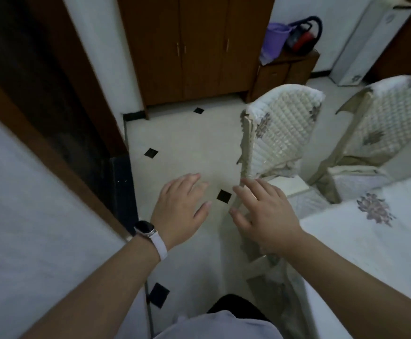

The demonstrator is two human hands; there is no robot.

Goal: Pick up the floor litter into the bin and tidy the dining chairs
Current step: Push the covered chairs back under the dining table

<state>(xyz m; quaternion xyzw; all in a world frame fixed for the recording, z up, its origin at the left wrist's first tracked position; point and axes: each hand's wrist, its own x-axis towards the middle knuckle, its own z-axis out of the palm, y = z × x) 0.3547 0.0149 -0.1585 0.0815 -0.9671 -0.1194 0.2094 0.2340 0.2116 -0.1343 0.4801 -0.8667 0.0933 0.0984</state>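
Both grips are spread and empty: right hand (265, 214) over the beige back edge of the nearest white quilted, flower-printed dining chair (254, 259), contact unclear; left hand (180, 206) above the pale tiled floor (187, 143). No litter shows. A one-sided push could skew the chair.

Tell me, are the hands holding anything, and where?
Nothing is held. The left hand is open over the floor. The right hand spreads above the nearest chair's back; whether it touches cannot be told.

Nearest chair (258, 264) largely behind the right forearm (346, 277); farthest chair (392, 113) and covered table (370, 245) partly beyond the right edge.
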